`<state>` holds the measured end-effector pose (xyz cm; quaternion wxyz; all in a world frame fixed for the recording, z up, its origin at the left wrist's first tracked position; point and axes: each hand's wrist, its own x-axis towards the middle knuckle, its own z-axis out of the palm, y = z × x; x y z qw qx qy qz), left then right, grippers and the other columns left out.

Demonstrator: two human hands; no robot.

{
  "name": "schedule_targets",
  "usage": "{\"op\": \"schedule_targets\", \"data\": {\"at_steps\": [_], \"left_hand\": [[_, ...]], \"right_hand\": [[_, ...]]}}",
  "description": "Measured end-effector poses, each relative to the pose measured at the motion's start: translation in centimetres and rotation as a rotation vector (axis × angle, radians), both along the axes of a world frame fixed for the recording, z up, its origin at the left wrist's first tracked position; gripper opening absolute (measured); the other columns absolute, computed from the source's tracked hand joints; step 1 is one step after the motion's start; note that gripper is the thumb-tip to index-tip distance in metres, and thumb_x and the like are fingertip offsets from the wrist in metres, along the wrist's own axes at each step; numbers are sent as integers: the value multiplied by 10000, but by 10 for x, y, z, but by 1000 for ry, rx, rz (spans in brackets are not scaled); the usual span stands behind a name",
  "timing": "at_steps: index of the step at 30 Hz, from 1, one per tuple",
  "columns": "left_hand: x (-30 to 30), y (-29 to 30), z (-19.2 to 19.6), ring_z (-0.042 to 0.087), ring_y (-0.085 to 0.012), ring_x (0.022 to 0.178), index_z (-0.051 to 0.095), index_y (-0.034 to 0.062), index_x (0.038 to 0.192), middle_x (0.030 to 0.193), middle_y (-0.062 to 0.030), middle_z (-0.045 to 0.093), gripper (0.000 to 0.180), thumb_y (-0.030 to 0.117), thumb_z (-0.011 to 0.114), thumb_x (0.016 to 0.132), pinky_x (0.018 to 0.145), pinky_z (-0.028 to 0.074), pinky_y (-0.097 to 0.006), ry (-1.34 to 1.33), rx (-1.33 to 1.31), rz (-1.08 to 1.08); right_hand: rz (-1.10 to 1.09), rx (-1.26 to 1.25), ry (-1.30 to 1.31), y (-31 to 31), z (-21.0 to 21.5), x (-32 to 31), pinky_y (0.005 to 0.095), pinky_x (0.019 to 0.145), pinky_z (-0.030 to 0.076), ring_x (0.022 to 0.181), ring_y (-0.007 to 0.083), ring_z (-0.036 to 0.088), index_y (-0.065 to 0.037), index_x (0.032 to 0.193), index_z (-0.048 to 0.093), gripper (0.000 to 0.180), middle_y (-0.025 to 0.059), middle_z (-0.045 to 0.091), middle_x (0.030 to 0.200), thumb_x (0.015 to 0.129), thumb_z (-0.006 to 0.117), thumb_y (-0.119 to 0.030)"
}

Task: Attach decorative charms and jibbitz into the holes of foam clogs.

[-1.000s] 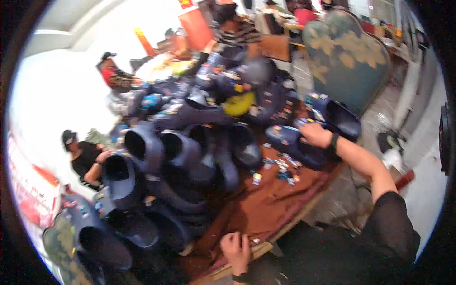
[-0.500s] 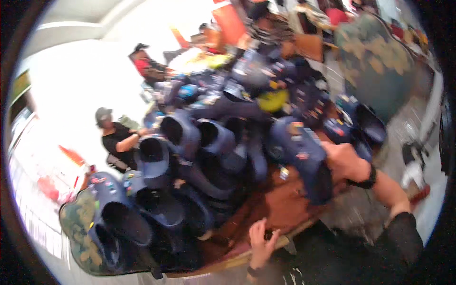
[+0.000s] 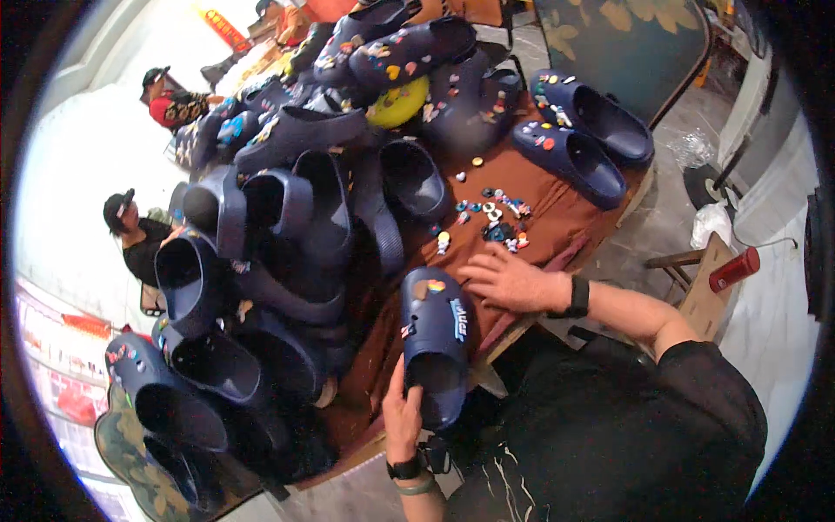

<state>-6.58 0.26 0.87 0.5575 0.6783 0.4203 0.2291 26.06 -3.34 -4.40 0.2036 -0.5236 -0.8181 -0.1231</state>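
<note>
A dark blue clog (image 3: 435, 348) stands at the table's front edge, toe pointing away from me, its opening toward me. Several charms dot its upper, one of them rainbow coloured. My left hand (image 3: 404, 419) grips the clog's heel end at the left side, thumb over the rim. Beside the toe, on the right, my right hand (image 3: 513, 280) has its fingers stretched out and holds nothing I can see; whether its fingertips touch the clog is unclear. Just beyond that hand lies a scatter of small loose charms (image 3: 497, 231) on the brown cloth (image 3: 544, 178).
Many dark blue clogs (image 3: 304, 213) are heaped on the left and far side. A charm-covered pair (image 3: 574, 161) sits at the right edge. A yellow round thing (image 3: 398, 103) lies among the heap. Right of the table is a wooden stool (image 3: 696, 283) with a red can (image 3: 735, 268). Co-workers (image 3: 135, 230) sit across.
The right hand, on a clog at the table's right before, is now off it with fingers spread. My left hand, empty before, now grips a clog at the front edge. The view has shifted.
</note>
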Motion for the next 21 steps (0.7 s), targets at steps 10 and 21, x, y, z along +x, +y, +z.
{"op": "schedule_targets", "data": {"at_steps": [10,21], "left_hand": [[9,-13,5,604,-292,970,636,20,996,1029,-138,648,75,46,605,933,902,468,-378,185,831,186],[51,-26,-28,560,-400,722,538,6,773,730,-212,546,342,283,641,944,625,435,-486,316,720,-4]], "right_hand": [[-82,-52,22,18,21,56,456,988,401,1138,313,531,-43,1016,562,207,151,547,1156,820,587,-106],[46,-275,673,53,16,-36,479,941,454,1111,419,552,39,1316,453,584,250,569,1184,943,602,-385]]}}
